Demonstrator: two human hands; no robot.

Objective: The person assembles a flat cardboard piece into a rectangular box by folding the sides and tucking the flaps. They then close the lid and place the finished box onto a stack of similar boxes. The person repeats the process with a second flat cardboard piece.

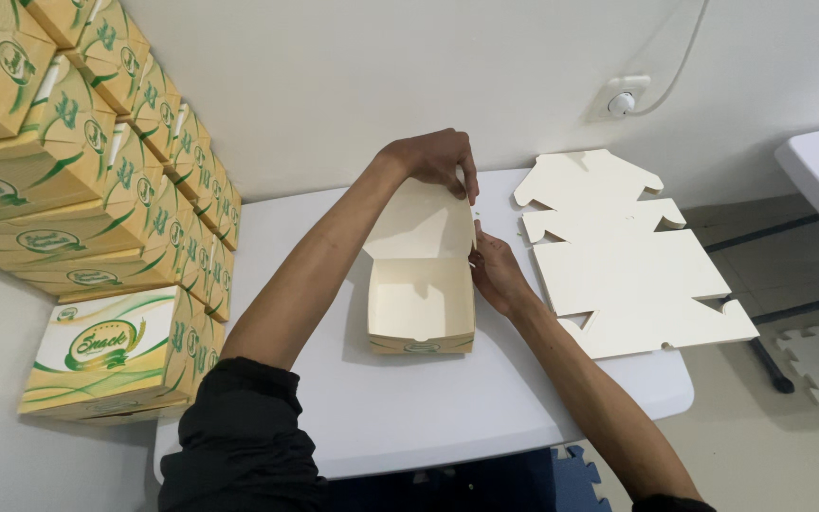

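A half-folded carton [421, 294] sits open near the middle of the white table [409, 408], its lid flap standing up at the far side and its pale inside showing. The left hand [436, 156] reaches over from the left and pinches the lid's top right corner between thumb and fingers, closed narrowly on the card. The right hand [493, 270] lies against the carton's right wall, fingers curled at the lid's right edge; whether it truly grips the card cannot be told. Just right of the carton lies a stack of flat blanks [632, 261] (unfolded, cream side up), reaching to the table's right edge. At the far left, finished boxes [97, 209] in yellow and green are piled high against the wall. A wall socket [620, 98] with a cable sits beyond the table.
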